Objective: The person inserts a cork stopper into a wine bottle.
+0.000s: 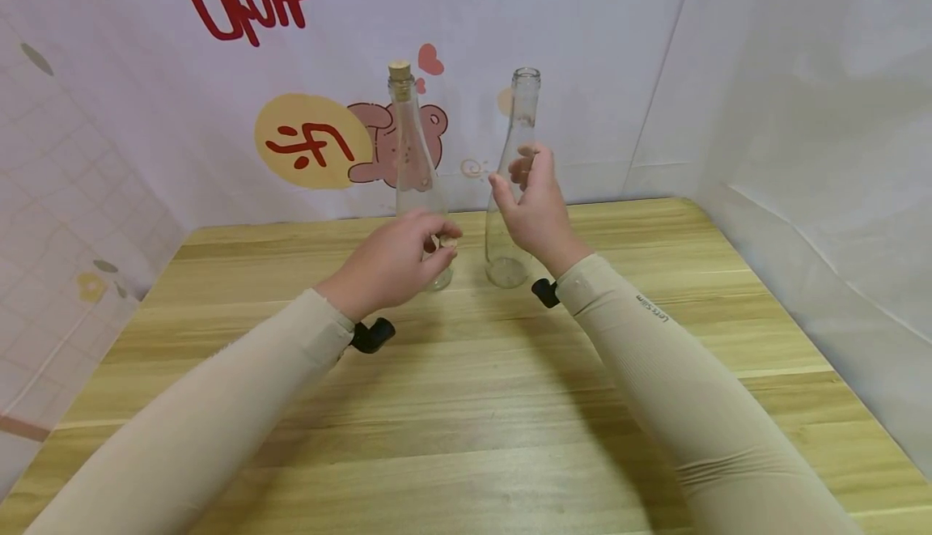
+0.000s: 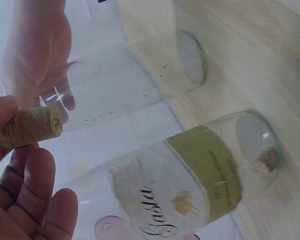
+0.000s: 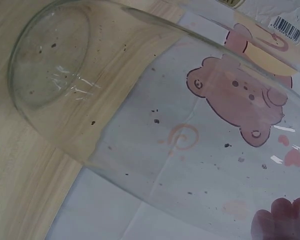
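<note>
My left hand [image 1: 396, 264] pinches a loose cork [image 2: 32, 126] between thumb and fingers, in front of the left bottle. That glass bottle [image 1: 415, 146] stands upright with another cork [image 1: 400, 70] in its mouth. It carries a white and green label [image 2: 200, 175], and a small cork piece [image 2: 267, 161] lies at its bottom. The right glass bottle [image 1: 507, 252] stands upright, its mouth uncovered. My right hand [image 1: 539, 211] is curled round its upper body, thumb on the near side; the fingers [image 3: 280, 220] show through the glass.
Both bottles stand side by side near the back of the wooden table [image 1: 451, 405]. Behind them hangs a white cloth [image 1: 582, 25] printed with a pink bear and red lettering. More pale sheeting [image 1: 823, 154] borders the right side.
</note>
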A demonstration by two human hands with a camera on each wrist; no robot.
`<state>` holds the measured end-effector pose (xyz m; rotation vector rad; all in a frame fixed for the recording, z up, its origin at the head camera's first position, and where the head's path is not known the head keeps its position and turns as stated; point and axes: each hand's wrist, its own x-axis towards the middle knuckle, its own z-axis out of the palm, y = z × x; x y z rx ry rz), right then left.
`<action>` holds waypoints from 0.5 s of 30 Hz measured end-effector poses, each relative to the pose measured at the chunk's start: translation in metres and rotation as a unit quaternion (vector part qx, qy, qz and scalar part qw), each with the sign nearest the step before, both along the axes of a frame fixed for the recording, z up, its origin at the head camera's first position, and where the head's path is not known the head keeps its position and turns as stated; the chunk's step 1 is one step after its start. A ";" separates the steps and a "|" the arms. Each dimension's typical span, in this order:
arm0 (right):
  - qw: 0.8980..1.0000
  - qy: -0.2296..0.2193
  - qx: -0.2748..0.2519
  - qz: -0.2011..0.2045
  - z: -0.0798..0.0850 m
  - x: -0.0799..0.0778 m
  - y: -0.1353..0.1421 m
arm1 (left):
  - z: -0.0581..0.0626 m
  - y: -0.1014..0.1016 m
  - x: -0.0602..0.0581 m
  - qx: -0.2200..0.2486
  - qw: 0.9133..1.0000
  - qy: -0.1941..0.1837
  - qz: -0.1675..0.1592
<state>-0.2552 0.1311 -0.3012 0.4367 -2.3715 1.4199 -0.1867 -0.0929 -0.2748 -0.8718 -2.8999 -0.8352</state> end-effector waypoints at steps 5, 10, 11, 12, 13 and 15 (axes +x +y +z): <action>1.000 0.000 0.005 -0.003 -0.001 -0.001 0.001 | 0.006 0.007 -0.003 0.010 1.000 0.013 -0.008; 1.000 0.000 0.009 0.000 -0.001 -0.001 0.001 | 0.015 0.013 -0.005 0.023 0.999 0.034 -0.007; 1.000 0.000 0.010 0.001 -0.001 -0.001 0.001 | 0.017 0.014 -0.006 0.027 0.999 0.037 -0.007; 1.000 0.000 0.011 0.001 0.000 -0.001 0.001 | 0.019 0.015 -0.007 0.030 0.999 0.040 -0.005; 1.000 -0.001 0.013 0.001 0.000 -0.001 0.001 | 0.021 0.016 -0.008 0.032 0.999 0.044 -0.004; 1.000 -0.001 0.015 0.000 0.000 -0.001 0.001 | 0.026 0.017 -0.010 0.039 0.998 0.049 -0.004</action>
